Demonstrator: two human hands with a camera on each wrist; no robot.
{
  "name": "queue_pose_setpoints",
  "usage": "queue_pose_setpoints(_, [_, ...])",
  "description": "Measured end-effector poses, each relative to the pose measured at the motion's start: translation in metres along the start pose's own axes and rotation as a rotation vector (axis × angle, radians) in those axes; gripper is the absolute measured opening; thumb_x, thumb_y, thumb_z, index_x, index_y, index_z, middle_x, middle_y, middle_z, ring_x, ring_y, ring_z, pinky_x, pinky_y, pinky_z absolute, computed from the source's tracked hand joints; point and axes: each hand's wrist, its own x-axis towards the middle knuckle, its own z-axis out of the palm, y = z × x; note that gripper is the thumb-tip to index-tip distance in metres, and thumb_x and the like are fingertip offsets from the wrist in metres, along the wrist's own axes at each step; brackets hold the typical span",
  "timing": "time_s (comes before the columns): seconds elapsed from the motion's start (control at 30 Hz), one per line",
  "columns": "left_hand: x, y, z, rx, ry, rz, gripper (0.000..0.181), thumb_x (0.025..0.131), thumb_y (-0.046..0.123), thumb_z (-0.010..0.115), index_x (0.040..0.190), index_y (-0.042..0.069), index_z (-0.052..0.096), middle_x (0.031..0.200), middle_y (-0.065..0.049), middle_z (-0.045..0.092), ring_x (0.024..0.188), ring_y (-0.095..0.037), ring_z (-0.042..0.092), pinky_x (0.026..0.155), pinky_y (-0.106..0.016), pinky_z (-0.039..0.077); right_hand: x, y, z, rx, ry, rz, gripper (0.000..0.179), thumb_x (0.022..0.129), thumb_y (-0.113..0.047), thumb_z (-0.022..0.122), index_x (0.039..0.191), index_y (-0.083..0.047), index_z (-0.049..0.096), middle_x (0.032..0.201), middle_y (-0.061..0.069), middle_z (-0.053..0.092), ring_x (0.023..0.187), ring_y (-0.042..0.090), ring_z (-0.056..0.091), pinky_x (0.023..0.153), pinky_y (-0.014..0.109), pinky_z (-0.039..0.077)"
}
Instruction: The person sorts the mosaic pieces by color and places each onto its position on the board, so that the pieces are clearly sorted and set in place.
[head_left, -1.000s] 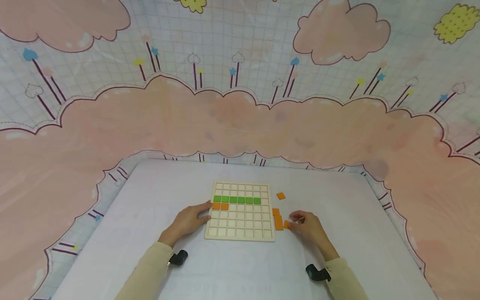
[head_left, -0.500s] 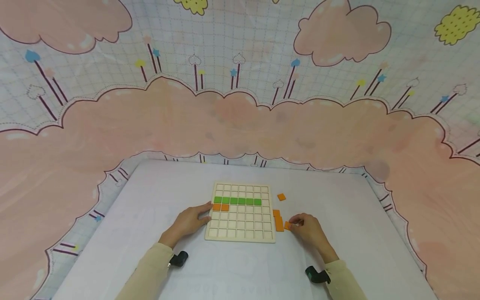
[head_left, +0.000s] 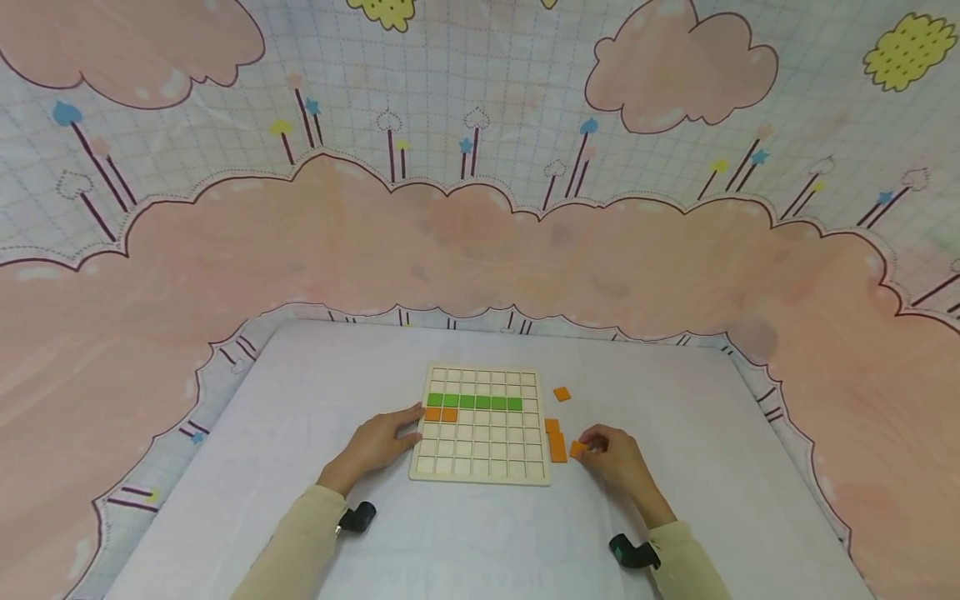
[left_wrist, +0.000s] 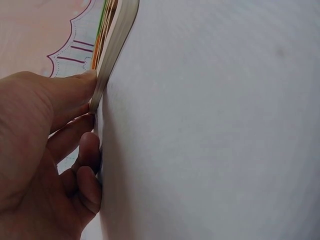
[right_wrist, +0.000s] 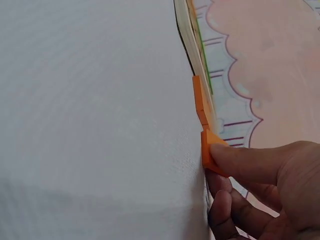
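Observation:
In the head view, a pale square grid board (head_left: pixel 480 473) lies on the white table. One row of it holds several green tiles (head_left: pixel 476 402), with two orange tiles (head_left: pixel 441 414) at the left of the row below. My left hand (head_left: pixel 378 442) rests with thumb and index fingertips against the board's left edge, its other fingers loosely bent in the left wrist view. Right of the board, my right hand (head_left: pixel 615 458) pinches an orange tile (right_wrist: pixel 206 150) between thumb and fingers. The right wrist view shows that tile standing partly tilted, close over the table.
More orange tiles (head_left: pixel 557 448) lie along the board's right edge, some overlapping or adjoining. A single orange tile (head_left: pixel 562 393) sits apart, farther back on the right. Behind the white table (head_left: pixel 480 550) hangs a patterned cloth (head_left: pixel 480 242).
My right hand's fingers have closed together on the orange tile, and more of that tile now shows at the fingertips. The left hand and board hold their places.

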Motion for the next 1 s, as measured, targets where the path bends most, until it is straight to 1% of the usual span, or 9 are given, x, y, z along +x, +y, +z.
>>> queue_pose_setpoints(0.17, [0.0,-0.001,0.001,0.003,0.001,-0.004,0.053,0.094,0.028,0.065,0.145,0.018,0.051,0.153,0.003,0.045,0.14,-0.034,0.044,0.113,-0.057,0.038,0.0,0.001,-0.001,0.024,0.02,-0.001,0.015,0.079,-0.003,0.076,0.092,-0.007,0.069,0.085,0.004,0.07,0.076,0.015,0.058,0.068,0.025,0.048])
queue_pose_setpoints(0.47, [0.0,-0.001,0.001,-0.001,-0.002,0.002,0.053,0.094,0.028,0.065,0.144,0.018,0.051,0.153,0.002,0.046,0.139,-0.034,0.045,0.113,-0.057,0.038,0.002,-0.004,-0.003,0.038,0.059,-0.012,0.01,0.083,-0.004,0.072,0.092,-0.006,0.07,0.085,0.005,0.069,0.076,0.016,0.056,0.065,0.023,0.046])
queue_pose_setpoints(0.67, [0.0,-0.001,0.0,0.003,0.001,0.002,0.053,0.094,0.028,0.065,0.144,0.018,0.051,0.153,0.003,0.046,0.139,-0.034,0.046,0.112,-0.057,0.039,0.005,-0.012,0.0,0.068,0.078,-0.002,0.011,0.085,-0.006,0.074,0.095,-0.005,0.07,0.087,0.006,0.071,0.076,0.016,0.059,0.067,0.023,0.048])
queue_pose_setpoints(0.8, [0.0,0.0,-0.001,0.0,0.0,-0.001,0.053,0.095,0.028,0.065,0.144,0.018,0.051,0.153,0.003,0.046,0.139,-0.034,0.045,0.112,-0.057,0.039,0.006,-0.02,0.003,0.087,0.082,-0.013,0.01,0.085,-0.006,0.074,0.095,-0.004,0.07,0.089,0.008,0.071,0.076,0.016,0.06,0.067,0.023,0.049])
queue_pose_setpoints(1.0, [-0.001,0.001,-0.001,-0.007,-0.003,-0.002,0.053,0.094,0.028,0.066,0.144,0.018,0.051,0.153,0.003,0.046,0.139,-0.034,0.045,0.112,-0.057,0.039,0.007,-0.029,0.005,0.109,0.074,-0.041,0.011,0.085,-0.006,0.074,0.095,-0.005,0.07,0.087,0.007,0.071,0.074,0.015,0.059,0.061,0.02,0.049])
